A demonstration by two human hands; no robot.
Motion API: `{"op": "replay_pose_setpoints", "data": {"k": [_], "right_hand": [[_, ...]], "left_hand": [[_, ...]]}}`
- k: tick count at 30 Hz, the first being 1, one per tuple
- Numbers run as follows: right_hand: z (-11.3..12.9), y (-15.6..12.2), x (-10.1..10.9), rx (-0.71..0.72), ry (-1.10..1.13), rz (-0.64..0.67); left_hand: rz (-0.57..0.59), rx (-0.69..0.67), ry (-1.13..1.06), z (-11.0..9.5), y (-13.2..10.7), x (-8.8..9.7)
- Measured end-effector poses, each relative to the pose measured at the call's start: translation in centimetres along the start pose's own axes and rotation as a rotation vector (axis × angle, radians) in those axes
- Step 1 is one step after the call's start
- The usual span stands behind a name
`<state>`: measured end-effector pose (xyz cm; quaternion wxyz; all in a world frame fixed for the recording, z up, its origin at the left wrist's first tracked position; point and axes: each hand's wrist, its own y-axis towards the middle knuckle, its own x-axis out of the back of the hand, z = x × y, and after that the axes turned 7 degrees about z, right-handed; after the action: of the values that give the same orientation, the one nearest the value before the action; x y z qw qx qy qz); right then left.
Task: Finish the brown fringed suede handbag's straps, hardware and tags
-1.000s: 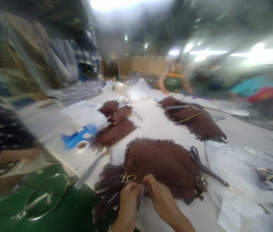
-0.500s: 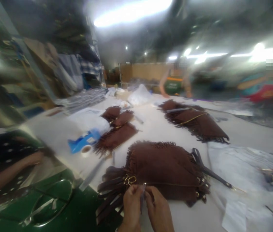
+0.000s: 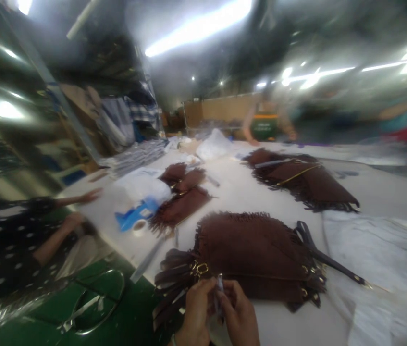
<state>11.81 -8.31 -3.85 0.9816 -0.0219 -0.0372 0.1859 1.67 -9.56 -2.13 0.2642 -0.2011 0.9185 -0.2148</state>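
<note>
A stack of brown fringed suede bags [image 3: 253, 250] lies on the white table [image 3: 239, 192] in front of me. At the stack's near edge my left hand [image 3: 196, 310] and my right hand [image 3: 238, 312] are pressed together. Both pinch a small pale, thin thing [image 3: 219, 288] that stands up between the fingers; I cannot make out what it is. Gold clasps [image 3: 200, 269] and dark straps [image 3: 174, 278] hang at the stack's left end, just above my left hand.
Further piles of brown fringed bags [image 3: 183, 197] [image 3: 304, 180] lie on the table. A blue packet [image 3: 134, 216] and a tape roll [image 3: 139, 227] sit at the left. A person in dotted clothing [image 3: 16, 245] reaches in from the left. Pale sheets [image 3: 372, 250] cover the right.
My hands have drawn closer together and slid lower in view, still pinching the thin piece. The view has tilted upward and right. The person on the left has stretched an arm onto the table.
</note>
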Motion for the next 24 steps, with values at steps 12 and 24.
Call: {"op": "replay_pose_setpoints", "data": {"k": [12,24], "right_hand": [[-1.4,0.4,0.2,-0.112,0.408,0.004],[-1.1,0.8,0.8,-0.13,0.49,0.04]], "left_hand": [[0.006,0.066,0.021,-0.3,0.0,0.0],[0.114,0.329,-0.049,-0.6,1.6,0.4]]}}
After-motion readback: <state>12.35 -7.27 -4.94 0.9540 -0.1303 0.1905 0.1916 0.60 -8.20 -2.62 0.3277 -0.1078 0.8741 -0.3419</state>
